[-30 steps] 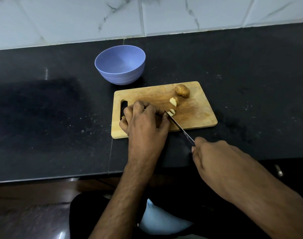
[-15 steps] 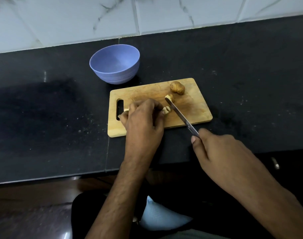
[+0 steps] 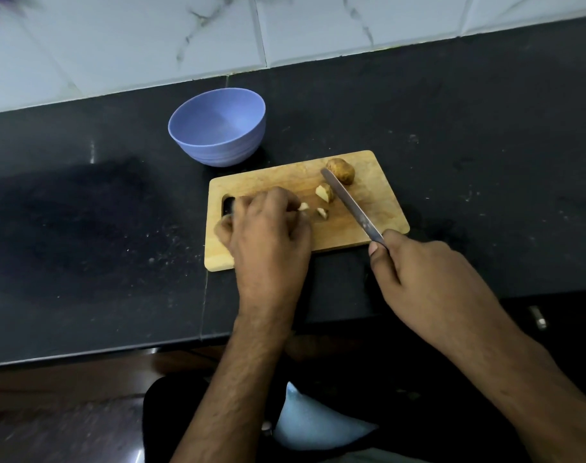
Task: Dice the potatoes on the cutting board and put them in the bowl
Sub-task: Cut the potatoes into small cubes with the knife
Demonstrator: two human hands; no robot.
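Observation:
A wooden cutting board (image 3: pixel 378 208) lies on the black counter. At its far right corner sits a whole brown potato (image 3: pixel 342 170). A larger cut chunk (image 3: pixel 324 192) and two small cut pieces (image 3: pixel 322 212) lie near the board's middle. My left hand (image 3: pixel 268 235) rests curled on the board's left part, its fingertips on a potato piece (image 3: pixel 303 206); what lies under the palm is hidden. My right hand (image 3: pixel 425 279) grips a knife (image 3: pixel 350 203), whose blade slants across the board with its tip beside the whole potato. The purple bowl (image 3: pixel 218 127) stands empty behind the board's left end.
White marble-patterned tiles (image 3: pixel 284 31) back the counter. The counter's front edge (image 3: pixel 118 350) runs just below my wrists. A small metal handle (image 3: pixel 538 317) shows under the counter at right.
My right hand has swung the knife rightward and farther away, its tip going from the pieces by my left fingers to the whole potato. My left hand stayed on the board.

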